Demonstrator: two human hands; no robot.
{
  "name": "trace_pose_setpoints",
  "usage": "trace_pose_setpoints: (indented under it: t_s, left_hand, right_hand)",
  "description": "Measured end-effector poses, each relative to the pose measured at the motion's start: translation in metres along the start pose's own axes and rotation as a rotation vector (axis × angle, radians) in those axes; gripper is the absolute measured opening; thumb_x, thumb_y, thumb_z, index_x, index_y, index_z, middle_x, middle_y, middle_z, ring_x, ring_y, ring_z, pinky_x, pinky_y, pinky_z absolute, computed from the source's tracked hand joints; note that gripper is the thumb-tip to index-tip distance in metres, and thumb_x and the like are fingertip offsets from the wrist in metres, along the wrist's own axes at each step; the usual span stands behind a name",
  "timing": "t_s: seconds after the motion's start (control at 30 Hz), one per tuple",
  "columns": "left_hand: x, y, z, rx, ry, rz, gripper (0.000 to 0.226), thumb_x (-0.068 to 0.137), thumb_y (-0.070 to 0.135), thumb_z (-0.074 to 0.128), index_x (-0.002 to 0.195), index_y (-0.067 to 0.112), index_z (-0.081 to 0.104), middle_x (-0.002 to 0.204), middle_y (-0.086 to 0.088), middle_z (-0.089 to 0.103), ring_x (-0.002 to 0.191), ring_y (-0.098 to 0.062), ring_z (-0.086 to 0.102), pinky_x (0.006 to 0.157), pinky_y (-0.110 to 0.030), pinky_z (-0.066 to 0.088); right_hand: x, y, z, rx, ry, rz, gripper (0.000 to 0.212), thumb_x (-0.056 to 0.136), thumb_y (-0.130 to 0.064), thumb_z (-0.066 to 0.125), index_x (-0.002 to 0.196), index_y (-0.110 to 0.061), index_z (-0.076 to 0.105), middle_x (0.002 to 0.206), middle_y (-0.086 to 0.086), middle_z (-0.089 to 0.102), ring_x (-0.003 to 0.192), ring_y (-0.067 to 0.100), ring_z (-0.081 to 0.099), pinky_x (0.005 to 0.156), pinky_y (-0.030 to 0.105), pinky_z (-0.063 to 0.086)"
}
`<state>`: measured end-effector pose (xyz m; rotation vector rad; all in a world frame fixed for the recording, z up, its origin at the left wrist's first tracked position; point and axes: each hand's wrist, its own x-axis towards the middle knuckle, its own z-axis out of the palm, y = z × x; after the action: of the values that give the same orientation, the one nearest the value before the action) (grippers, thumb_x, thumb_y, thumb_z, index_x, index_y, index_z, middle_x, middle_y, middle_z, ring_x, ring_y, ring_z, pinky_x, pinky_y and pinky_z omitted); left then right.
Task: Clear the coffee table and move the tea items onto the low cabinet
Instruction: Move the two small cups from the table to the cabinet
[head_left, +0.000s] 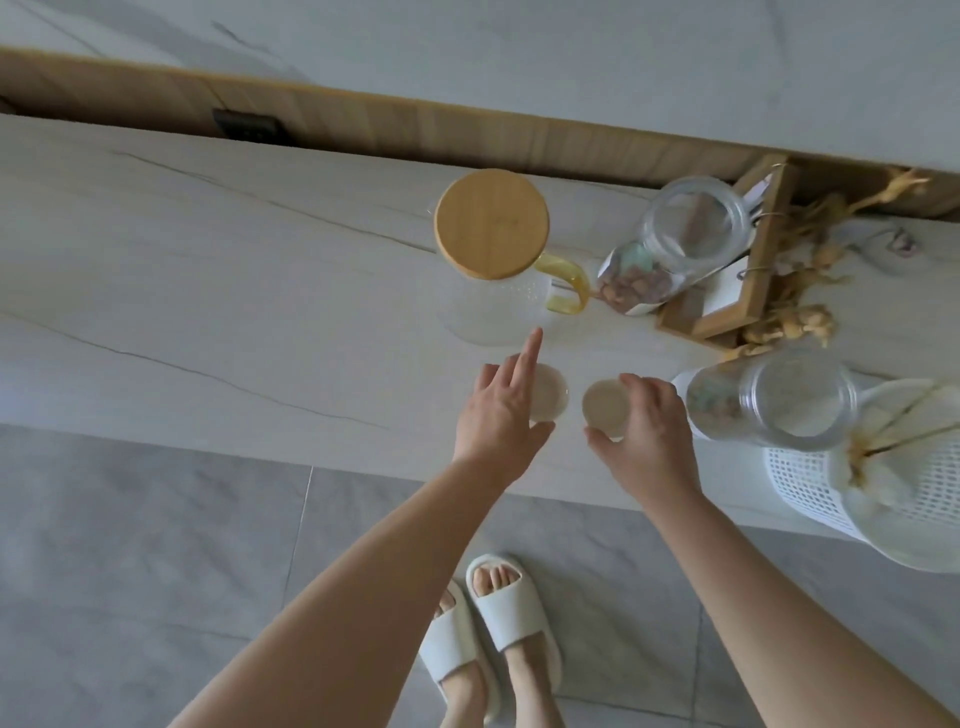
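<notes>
Two small cream cups stand side by side near the front edge of the low cabinet's pale marble top (218, 291). My left hand (498, 415) rests on the left cup (549, 396), thumb at its near rim and index finger stretched out past it. My right hand (644, 431) grips the right cup (602, 405) between thumb and fingers. Just behind the cups stands a glass teapot (498, 291) with a round bamboo lid (491, 223) and a yellow handle.
Right of the teapot lies a tipped glass jar (691, 228) with snack packets, against a wooden frame (763, 270) and dried flowers. Another glass jar (779, 400) and a white mesh basket (810, 488) sit at the right front edge. Grey floor tiles and my slippers lie below.
</notes>
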<state>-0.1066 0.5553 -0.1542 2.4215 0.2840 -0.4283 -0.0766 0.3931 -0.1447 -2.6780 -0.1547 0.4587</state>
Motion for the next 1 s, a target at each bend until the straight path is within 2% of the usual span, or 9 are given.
trace_pose_setpoints:
  t_s: [0.37,0.5,0.77,1.0]
  left_hand:
    - [0.011,-0.003,0.018,-0.041,-0.056,-0.018,0.101,0.081,0.022,0.070,0.152,0.027,-0.001,0.138,0.001,0.042,0.122,-0.024,0.033,0.097,-0.038,0.042]
    - [0.014,-0.005,0.023,-0.018,-0.062,-0.014,0.095,0.082,0.024,0.070,0.152,0.022,0.006,0.140,-0.001,0.039,0.124,-0.024,0.032,0.098,-0.036,0.041]
    - [0.018,-0.006,0.027,-0.030,-0.016,-0.049,0.075,0.078,0.022,0.073,0.142,0.019,0.034,0.137,0.001,0.039,0.124,-0.021,0.033,0.088,-0.038,0.049]
    - [0.017,-0.008,0.031,-0.055,-0.001,-0.096,0.074,0.077,0.023,0.074,0.140,0.020,0.036,0.136,0.000,0.038,0.123,-0.021,0.034,0.087,-0.035,0.047]
  right_hand:
    - [0.007,0.011,0.011,0.069,-0.009,-0.006,0.067,0.072,-0.017,0.077,0.129,0.000,0.046,0.125,0.021,0.046,0.120,0.035,0.042,0.098,0.038,0.037]
    - [0.009,0.014,0.016,0.082,-0.002,-0.012,0.068,0.071,-0.017,0.077,0.129,0.001,0.046,0.126,0.021,0.046,0.120,0.035,0.042,0.098,0.037,0.037]
    - [0.012,0.017,0.024,0.084,0.006,-0.033,0.069,0.070,-0.016,0.078,0.128,0.002,0.047,0.123,0.022,0.048,0.117,0.036,0.044,0.097,0.037,0.037]
    - [0.012,0.017,0.023,0.070,0.001,-0.065,0.071,0.071,-0.017,0.078,0.131,0.001,0.043,0.127,0.021,0.047,0.119,0.035,0.043,0.098,0.037,0.037]
